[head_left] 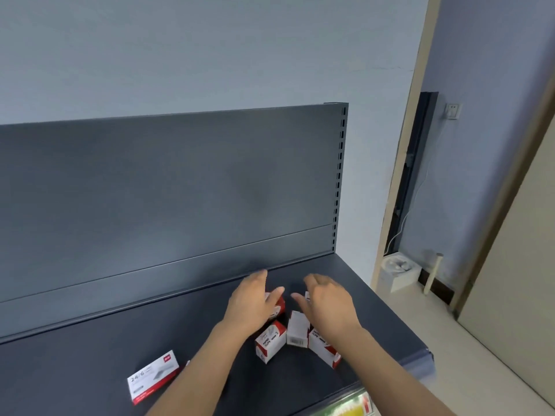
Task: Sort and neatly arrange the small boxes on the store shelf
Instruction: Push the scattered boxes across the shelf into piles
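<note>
Both hands reach over the cluster of small red-and-white cardboard boxes lying jumbled toward the right end of the dark grey metal store shelf. The left hand lies with its fingers loosely straight over one box, thumb beside it. The right hand hovers above another, mostly hidden box, fingers relaxed and apart. Neither plainly grips anything. To gather them well, cup the pile from both sides, turn each label forward and square the boxes up in a row. The flat white staple box, well apart on the left, probably belongs in its own row.
</note>
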